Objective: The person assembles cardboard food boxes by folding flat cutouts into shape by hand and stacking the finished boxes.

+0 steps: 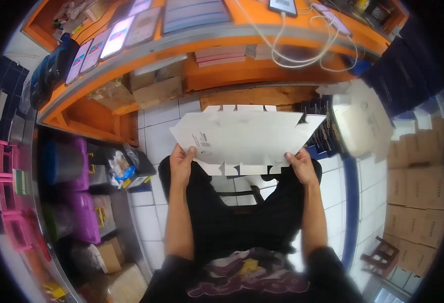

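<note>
A flat, unfolded white cardboard box blank [247, 139] with cut flaps and slots along its long edges is held level above my lap. Small dark print shows near its left end. My left hand [182, 160] grips the lower left edge, thumb on top. At the lower right edge, my right hand [301, 164] holds it the same way, the fingers hidden underneath. To the right, beyond the blank, are a stack of dark printed folded boxes [319, 113] and a thick pile of white sheets [356, 123].
An orange counter [206, 76] ahead carries several phones [117, 38], a tablet [195, 15] and white cables [277, 53]. Purple bins [85, 217] stand on the left shelf. Brown cartons [419, 187] are stacked at right, near a small wooden stool [381, 257].
</note>
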`<action>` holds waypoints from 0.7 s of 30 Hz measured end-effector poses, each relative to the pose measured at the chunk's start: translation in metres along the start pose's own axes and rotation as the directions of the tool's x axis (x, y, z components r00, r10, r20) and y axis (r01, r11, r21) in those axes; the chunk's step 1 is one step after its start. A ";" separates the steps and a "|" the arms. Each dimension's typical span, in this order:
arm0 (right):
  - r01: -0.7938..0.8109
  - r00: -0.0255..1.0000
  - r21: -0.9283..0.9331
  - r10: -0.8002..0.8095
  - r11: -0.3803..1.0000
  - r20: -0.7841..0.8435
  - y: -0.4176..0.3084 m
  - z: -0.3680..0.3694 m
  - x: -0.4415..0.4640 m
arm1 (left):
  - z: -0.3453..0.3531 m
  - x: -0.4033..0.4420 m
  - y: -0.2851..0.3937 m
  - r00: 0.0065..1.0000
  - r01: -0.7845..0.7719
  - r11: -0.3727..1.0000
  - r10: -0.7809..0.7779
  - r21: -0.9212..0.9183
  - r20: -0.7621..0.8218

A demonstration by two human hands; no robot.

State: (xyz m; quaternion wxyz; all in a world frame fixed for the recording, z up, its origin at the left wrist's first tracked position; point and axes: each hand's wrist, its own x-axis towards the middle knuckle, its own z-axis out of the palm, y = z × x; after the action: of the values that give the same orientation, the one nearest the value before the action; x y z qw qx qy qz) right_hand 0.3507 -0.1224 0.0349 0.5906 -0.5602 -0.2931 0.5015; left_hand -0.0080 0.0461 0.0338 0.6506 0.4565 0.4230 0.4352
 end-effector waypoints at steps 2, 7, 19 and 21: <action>0.081 0.995 -0.043 -0.083 0.996 -0.057 -0.006 0.015 0.005 | 0.004 0.001 0.006 0.999 -0.043 0.999 0.043 -0.008 -0.004; -0.081 0.972 -0.703 -0.100 0.707 -0.213 0.046 0.003 0.034 | -0.003 0.026 -0.040 0.968 0.073 0.710 0.118 0.700 -0.222; -0.228 0.906 -0.816 -0.190 0.531 -0.377 0.087 0.007 0.044 | -0.021 0.045 -0.094 0.989 0.120 0.746 -0.033 0.655 -0.144; -0.302 0.891 -0.671 -0.048 0.677 -0.451 0.078 0.009 0.043 | -0.021 0.046 -0.097 0.983 0.146 0.777 -0.048 0.612 -0.175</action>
State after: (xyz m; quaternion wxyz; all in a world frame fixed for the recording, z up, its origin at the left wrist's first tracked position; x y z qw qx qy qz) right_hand 0.3359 -0.0895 -0.0466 0.3322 -0.8635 -0.2878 0.2476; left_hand 0.0022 0.0752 -0.0712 0.4517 0.5890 0.6133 0.2701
